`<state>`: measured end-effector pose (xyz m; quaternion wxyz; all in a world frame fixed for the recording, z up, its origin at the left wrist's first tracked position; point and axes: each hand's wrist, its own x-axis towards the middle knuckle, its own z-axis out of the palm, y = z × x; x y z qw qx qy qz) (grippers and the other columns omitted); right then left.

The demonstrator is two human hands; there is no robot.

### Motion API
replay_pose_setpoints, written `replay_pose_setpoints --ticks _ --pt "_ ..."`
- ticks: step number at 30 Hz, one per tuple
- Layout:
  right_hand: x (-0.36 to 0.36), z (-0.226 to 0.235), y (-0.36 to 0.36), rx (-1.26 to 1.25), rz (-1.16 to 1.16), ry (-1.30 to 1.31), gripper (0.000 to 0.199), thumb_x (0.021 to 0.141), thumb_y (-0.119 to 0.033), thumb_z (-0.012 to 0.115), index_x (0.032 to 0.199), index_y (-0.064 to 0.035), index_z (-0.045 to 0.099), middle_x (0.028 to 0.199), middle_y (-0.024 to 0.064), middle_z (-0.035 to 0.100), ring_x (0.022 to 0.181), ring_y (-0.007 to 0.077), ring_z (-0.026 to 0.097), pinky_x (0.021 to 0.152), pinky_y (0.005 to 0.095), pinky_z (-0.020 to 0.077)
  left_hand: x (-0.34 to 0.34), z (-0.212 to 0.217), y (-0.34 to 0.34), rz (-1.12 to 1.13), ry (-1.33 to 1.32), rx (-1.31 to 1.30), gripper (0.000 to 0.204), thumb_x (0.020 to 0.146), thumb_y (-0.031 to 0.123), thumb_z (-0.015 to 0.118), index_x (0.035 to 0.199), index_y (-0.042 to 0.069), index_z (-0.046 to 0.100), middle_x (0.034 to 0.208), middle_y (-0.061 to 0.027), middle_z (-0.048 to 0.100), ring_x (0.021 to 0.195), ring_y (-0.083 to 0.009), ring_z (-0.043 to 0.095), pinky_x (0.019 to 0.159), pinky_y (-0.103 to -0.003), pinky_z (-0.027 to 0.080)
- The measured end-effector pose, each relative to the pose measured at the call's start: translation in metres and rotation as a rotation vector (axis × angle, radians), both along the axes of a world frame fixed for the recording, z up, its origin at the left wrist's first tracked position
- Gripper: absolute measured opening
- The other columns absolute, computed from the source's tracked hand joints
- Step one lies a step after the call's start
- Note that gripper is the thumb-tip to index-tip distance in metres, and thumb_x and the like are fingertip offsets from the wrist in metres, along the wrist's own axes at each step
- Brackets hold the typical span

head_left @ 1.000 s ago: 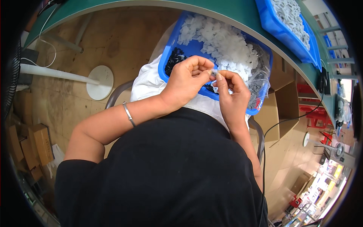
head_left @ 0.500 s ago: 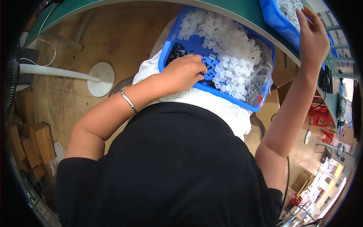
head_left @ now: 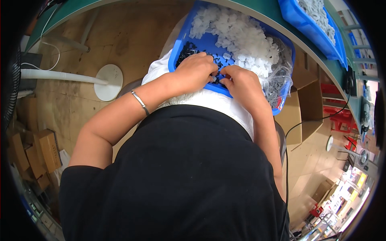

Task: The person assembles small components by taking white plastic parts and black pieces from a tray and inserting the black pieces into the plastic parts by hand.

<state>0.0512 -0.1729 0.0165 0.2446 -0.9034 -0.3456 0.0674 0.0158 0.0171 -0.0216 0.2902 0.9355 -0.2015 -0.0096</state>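
Observation:
On my lap rests a blue tray [head_left: 205, 40]. A heap of translucent whitish plastic pieces [head_left: 241, 34] fills its far and right parts, and small black pieces [head_left: 187, 50] lie scattered at its left and near side. My left hand [head_left: 197, 70] is over the black pieces, fingers pinched; a small pale piece seems to show at the fingertips. Close beside it, my right hand [head_left: 241, 82] has thumb and forefinger bent towards each other over the black pieces. What sits between those fingertips is too small to make out. A clear plastic bag [head_left: 277, 82] with dark contents lies at the tray's right end.
A green-topped table [head_left: 265, 14] curves along the far side, with a blue bin [head_left: 311, 30] of pale pieces at the right. Below it stands an open cardboard box [head_left: 295, 108]. A white fan stand [head_left: 108, 82] is on the floor at left, and a black cable [head_left: 286, 160] hangs at right.
My right hand has come down from the blue bin on the table to the lap tray, beside my left hand. The left hand stays nearly in place.

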Motion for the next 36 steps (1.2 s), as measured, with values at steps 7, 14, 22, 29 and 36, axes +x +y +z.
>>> replay_pose_setpoints --ticks 7,14,22,29,36 --pt "0.008 -0.019 0.010 -0.073 0.119 0.036 0.014 0.077 -0.009 0.066 0.090 -0.0024 0.066 0.089 0.0151 0.066 0.080 0.0350 0.063 0.073 0.0429 0.0488 0.001 0.008 0.004 0.015 0.020 -0.104 0.007 0.078 0.003 0.064 0.085 0.004 0.065 0.088 -0.0099 0.063 0.087 -0.0274 0.057 0.078 -0.039 0.047" --pt "0.003 -0.020 0.009 -0.064 0.104 0.018 0.013 0.080 -0.010 0.064 0.091 -0.0029 0.065 0.088 0.0149 0.066 0.078 0.0349 0.063 0.072 0.0434 0.0486 -0.002 0.006 0.010 0.181 0.016 -0.316 0.015 0.086 0.002 0.060 0.100 0.001 0.063 0.084 -0.0067 0.061 0.077 -0.0182 0.062 0.071 -0.029 0.050" --pt "0.007 -0.027 0.018 0.001 0.192 -0.020 0.011 0.081 -0.012 0.064 0.090 -0.0047 0.066 0.085 0.0124 0.064 0.077 0.0327 0.063 0.070 0.0420 0.0493 0.003 0.025 0.018 0.407 0.574 -0.870 0.015 0.086 0.006 0.064 0.098 -0.004 0.064 0.086 -0.0087 0.067 0.085 -0.0128 0.063 0.077 -0.026 0.050" --pt "0.002 -0.025 0.016 0.177 0.108 0.063 0.010 0.082 -0.009 0.064 0.087 -0.0038 0.070 0.084 0.0151 0.065 0.074 0.0315 0.063 0.068 0.0387 0.0505 0.003 0.018 0.022 0.404 0.618 -0.933 0.025 0.085 0.008 0.069 0.107 -0.003 0.061 0.094 -0.0089 0.066 0.087 -0.0132 0.064 0.083 -0.026 0.049" --pt "0.000 -0.007 0.013 0.610 -0.252 0.839 0.010 0.089 -0.004 0.063 0.095 0.0027 0.067 0.085 0.0098 0.068 0.074 0.0157 0.066 0.067 0.0262 0.0530 0.000 0.026 0.016 0.430 0.705 -0.977 0.023 0.090 0.007 0.062 0.110 -0.004 0.058 0.095 -0.0112 0.067 0.083 -0.0146 0.067 0.077 -0.025 0.056"
